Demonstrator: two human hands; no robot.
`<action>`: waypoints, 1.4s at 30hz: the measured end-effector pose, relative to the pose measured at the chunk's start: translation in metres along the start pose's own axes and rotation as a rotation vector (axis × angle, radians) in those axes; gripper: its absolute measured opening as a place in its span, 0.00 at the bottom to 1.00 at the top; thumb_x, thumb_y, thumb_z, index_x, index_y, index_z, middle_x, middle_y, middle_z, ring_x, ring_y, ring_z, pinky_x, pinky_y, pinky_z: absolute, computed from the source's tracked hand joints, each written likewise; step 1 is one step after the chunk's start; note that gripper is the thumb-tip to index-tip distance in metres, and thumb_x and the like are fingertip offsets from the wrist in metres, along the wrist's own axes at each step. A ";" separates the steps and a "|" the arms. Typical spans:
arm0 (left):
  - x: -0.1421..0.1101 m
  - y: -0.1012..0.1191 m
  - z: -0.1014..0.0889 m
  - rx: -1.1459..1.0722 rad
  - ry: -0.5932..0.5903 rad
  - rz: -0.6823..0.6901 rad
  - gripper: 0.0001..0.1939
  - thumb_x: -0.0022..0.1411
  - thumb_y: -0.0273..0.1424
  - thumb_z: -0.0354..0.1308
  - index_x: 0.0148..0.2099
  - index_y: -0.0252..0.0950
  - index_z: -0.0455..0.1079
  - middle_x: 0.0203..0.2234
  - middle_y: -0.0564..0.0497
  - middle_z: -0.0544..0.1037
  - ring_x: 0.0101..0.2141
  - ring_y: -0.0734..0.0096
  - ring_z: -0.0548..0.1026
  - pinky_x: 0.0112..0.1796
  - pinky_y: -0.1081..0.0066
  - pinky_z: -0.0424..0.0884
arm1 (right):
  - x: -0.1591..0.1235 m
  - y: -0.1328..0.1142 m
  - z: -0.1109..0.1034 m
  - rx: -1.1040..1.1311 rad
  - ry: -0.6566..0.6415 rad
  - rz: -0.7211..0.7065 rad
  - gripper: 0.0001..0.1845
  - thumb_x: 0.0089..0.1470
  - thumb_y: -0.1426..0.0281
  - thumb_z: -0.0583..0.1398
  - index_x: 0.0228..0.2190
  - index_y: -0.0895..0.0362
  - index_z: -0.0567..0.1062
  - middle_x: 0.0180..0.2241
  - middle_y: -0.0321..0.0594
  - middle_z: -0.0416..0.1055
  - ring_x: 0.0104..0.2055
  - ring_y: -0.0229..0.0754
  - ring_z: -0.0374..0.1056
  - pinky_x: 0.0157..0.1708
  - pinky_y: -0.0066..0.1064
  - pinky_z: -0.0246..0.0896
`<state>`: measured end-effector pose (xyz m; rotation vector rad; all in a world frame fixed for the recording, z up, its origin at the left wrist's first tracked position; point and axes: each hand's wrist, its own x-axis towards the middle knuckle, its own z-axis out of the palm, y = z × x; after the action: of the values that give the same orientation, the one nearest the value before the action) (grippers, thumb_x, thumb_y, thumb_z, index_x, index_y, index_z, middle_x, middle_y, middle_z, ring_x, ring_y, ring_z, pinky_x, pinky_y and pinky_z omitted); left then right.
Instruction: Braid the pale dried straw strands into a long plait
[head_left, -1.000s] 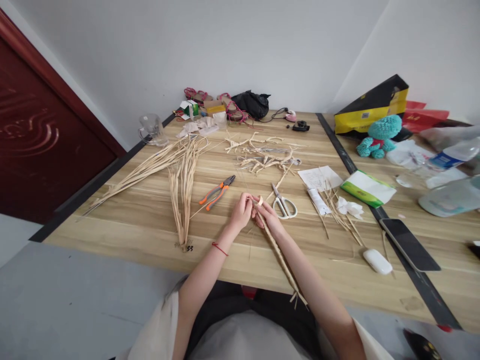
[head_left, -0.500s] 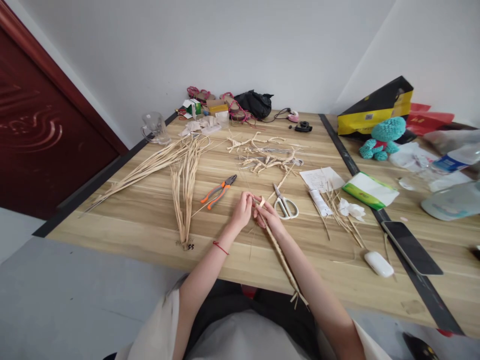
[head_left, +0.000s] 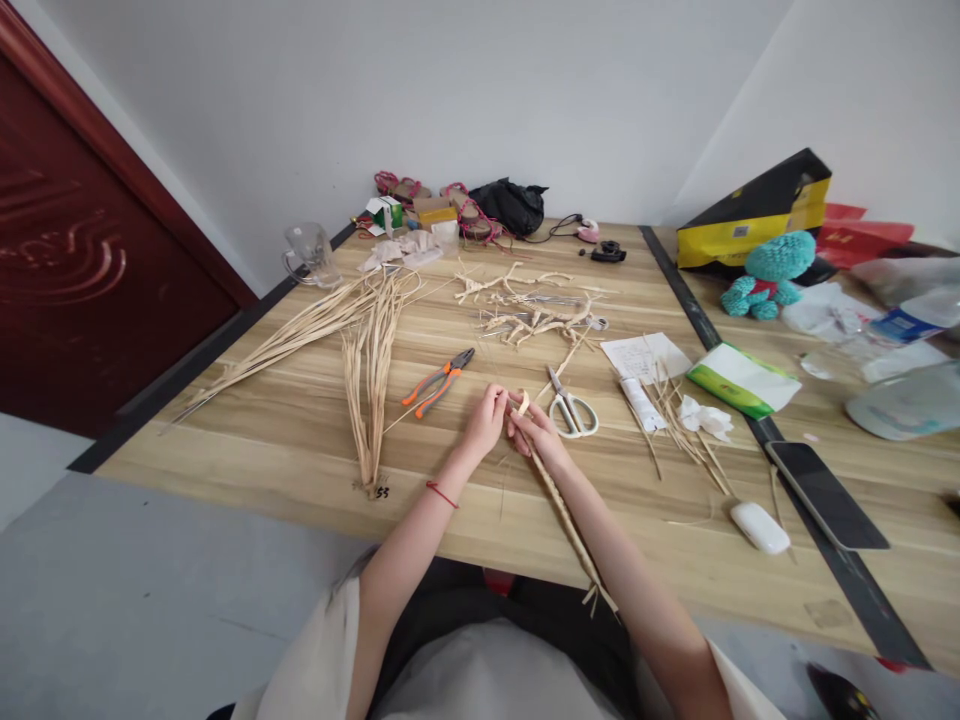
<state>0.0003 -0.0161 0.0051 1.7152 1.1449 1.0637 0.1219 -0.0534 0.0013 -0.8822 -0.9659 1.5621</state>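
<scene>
A long stem wrapped in pale straw point(head_left: 562, 515) runs from my hands down past the table's front edge, its lower end frayed. My right hand point(head_left: 541, 438) is closed around the upper part of this stem. Fingers of my left hand point(head_left: 486, 422) are pinched together at the stem's tip, where a loose strip curls up between the hands. What exactly the left fingertips grip is too small to make out. White-handled scissors point(head_left: 574, 412) lie just right of my right hand. Orange-handled pliers point(head_left: 439, 383) rest to the left, beyond my left hand.
Bundles of straw strips point(head_left: 375, 370) spread over the left side. Straw-wrapped pieces point(head_left: 536, 322) lie at the middle back. A white tube point(head_left: 642, 404), a tissue pack point(head_left: 742, 380), a phone point(head_left: 826, 495) and a white case point(head_left: 760, 527) are on the right. A glass mug point(head_left: 311, 256) stands back left.
My hands stay almost in the same place on the straw-wrapped stem. The whole view has shifted very slightly; nothing on the table has visibly moved.
</scene>
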 end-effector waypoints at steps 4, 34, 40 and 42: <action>-0.001 0.003 0.000 0.014 -0.004 -0.006 0.12 0.65 0.37 0.41 0.37 0.37 0.61 0.28 0.53 0.70 0.28 0.75 0.68 0.33 0.73 0.64 | 0.001 0.000 0.000 -0.015 0.008 0.006 0.31 0.47 0.61 0.62 0.52 0.56 0.64 0.21 0.32 0.68 0.11 0.27 0.51 0.09 0.22 0.39; -0.001 0.001 0.000 0.088 -0.038 -0.017 0.10 0.64 0.37 0.42 0.36 0.38 0.61 0.27 0.53 0.72 0.27 0.75 0.69 0.31 0.74 0.63 | 0.002 0.005 -0.001 -0.038 0.050 0.018 0.30 0.45 0.60 0.62 0.49 0.57 0.64 0.20 0.31 0.68 0.11 0.27 0.53 0.09 0.20 0.41; 0.001 -0.002 0.001 0.128 -0.038 -0.005 0.11 0.64 0.38 0.42 0.36 0.38 0.61 0.26 0.54 0.71 0.27 0.74 0.68 0.31 0.73 0.62 | 0.002 0.005 0.000 -0.023 0.060 0.010 0.30 0.46 0.60 0.62 0.49 0.57 0.64 0.20 0.31 0.68 0.11 0.28 0.54 0.08 0.20 0.42; 0.001 -0.002 0.000 0.124 -0.034 -0.005 0.12 0.64 0.38 0.42 0.36 0.38 0.61 0.26 0.54 0.70 0.27 0.74 0.68 0.30 0.73 0.62 | 0.003 0.004 0.000 0.004 0.054 0.015 0.29 0.47 0.59 0.61 0.49 0.57 0.65 0.20 0.32 0.68 0.11 0.28 0.55 0.08 0.20 0.42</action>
<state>0.0003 -0.0148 0.0030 1.8181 1.2151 0.9745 0.1199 -0.0514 -0.0029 -0.9264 -0.9196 1.5450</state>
